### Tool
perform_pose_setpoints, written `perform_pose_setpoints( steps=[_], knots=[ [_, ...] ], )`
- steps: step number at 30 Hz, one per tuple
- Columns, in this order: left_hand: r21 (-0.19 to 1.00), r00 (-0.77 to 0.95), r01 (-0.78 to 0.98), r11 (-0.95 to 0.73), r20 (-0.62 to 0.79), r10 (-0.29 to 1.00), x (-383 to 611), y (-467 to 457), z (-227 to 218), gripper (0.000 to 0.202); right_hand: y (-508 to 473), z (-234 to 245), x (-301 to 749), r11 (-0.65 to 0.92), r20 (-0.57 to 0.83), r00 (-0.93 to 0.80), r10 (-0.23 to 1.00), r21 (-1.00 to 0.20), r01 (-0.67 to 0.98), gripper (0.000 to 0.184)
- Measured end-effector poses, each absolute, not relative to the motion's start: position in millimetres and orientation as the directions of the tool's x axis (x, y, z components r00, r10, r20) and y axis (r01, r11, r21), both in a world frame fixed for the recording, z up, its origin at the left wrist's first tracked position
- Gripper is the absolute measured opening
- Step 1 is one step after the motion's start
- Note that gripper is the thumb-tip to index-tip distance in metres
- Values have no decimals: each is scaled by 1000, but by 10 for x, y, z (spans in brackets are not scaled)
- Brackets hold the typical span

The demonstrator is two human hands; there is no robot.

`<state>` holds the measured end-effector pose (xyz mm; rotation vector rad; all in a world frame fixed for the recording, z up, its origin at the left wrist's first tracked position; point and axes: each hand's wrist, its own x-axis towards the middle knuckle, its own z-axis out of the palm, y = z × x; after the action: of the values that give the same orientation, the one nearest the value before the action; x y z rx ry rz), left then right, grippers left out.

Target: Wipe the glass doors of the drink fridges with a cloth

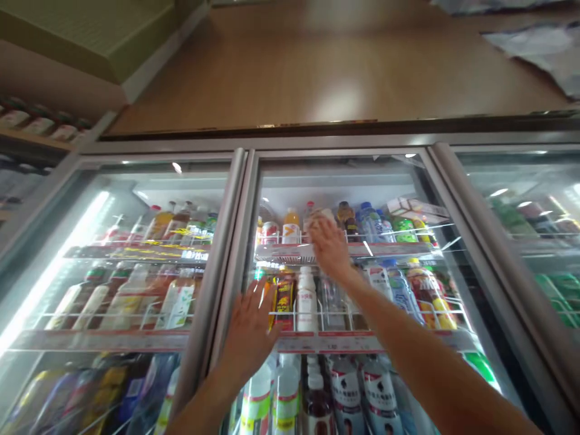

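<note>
I am looking up at a glass-door drinks cooler [338, 157]. My left hand [251, 329] lies flat with its fingers spread against the door's left edge, beside the grey upright frame [212, 284], level with the middle shelf. My right hand [330, 246] reaches up into the top shelf [389, 249]. Its fingers are wrapped on a small bottle with a pale label [317, 216], which stands between an orange juice bottle [290, 226] and a dark bottle [347, 217]. The hand is slightly smeared by motion.
The middle shelf holds a white bottle [307, 299], a red-and-yellow bottle [284, 302] and more drinks. Further bottles stand below. A second cooler door [136, 254] on the left and a third [534, 229] on the right are filled with drinks. Above is a wooden panel [335, 66].
</note>
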<state>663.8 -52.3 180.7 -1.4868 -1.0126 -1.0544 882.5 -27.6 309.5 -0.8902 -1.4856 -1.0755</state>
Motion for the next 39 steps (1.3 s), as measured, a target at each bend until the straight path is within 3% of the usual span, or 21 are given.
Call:
perform_pose_setpoints(
  steps=[2, 3, 4, 8, 11, 14, 16, 18, 20, 21, 22, 26, 27, 31, 33, 37, 39],
  knots=[
    [-267, 268, 959, -97, 963, -7, 6500, -554, 1855, 54, -285, 3105, 8493, 376, 873, -488, 6, 451, 809, 39],
    [-273, 271, 959, -77, 962, -34, 6434, -573, 1896, 53, -295, 3127, 8354, 397, 820, -572, 14, 521, 756, 39],
    [-274, 271, 960, -59, 961, -52, 6375, -592, 1948, 53, -307, 3168, 8240, 407, 806, -591, 24, 532, 742, 39],
    [-248, 245, 968, -23, 965, -98, 6206, -672, 2195, 56, -350, 3276, 7952, 389, 928, -369, 50, 322, 863, 40],
    [-219, 210, 973, -71, 971, -116, 6131, -724, 2338, 56, -355, 2893, 7829, 420, 817, -576, 30, 513, 749, 39],
    [-192, 177, 971, -144, 978, -113, 6111, -742, 2428, 57, -357, 2395, 7904, 438, 539, -842, -30, 764, 473, 38],
    [-186, 170, 964, -190, 981, -95, 6161, -724, 2485, 58, -366, 2339, 8092, 419, 439, -898, -34, 822, 386, 39],
    [-175, 164, 956, -235, 984, -66, 6274, -691, 2551, 59, -382, 2549, 8329, 371, 613, -789, 28, 727, 578, 40],
    [-156, 156, 950, -272, 987, -21, 6432, -651, 2624, 60, -395, 2858, 8543, 275, 885, -460, 69, 427, 861, 42],
    [-143, 151, 948, -284, 989, 6, 6518, -631, 2660, 61, -397, 2986, 8630, 232, 949, -307, 67, 285, 930, 43],
    [-130, 147, 948, -290, 988, 37, 6601, -611, 2695, 62, -396, 3076, 8708, 206, 969, -238, 60, 222, 953, 43],
    [-59, 107, 962, -266, 980, 170, 6870, -548, 2811, 65, -400, 3133, 9154, 157, 916, -394, 79, 379, 912, 42],
    [-34, 88, 969, -245, 974, 210, 6919, -539, 2831, 65, -413, 3134, 9331, 128, 934, -351, 73, 340, 932, 42],
    [19, 28, 989, -149, 951, 308, 7056, -502, 2863, 70, -429, 3214, 10036, 33, 999, 35, -38, -33, 999, 45],
    [22, 15, 991, -129, 960, 280, 7070, -442, 2853, 73, -371, 3214, 10209, 35, 995, 81, -65, -78, 996, 45],
    [-1, 24, 984, -177, 991, 130, 6956, -231, 2842, 70, -293, 3147, 10450, 83, 996, -72, -48, 76, 994, 39],
    [-2, 18, 980, -200, 996, 82, 6924, -172, 2862, 68, -333, 3198, 10712, 108, 994, -78, -80, 86, 990, 39]
  ],
)
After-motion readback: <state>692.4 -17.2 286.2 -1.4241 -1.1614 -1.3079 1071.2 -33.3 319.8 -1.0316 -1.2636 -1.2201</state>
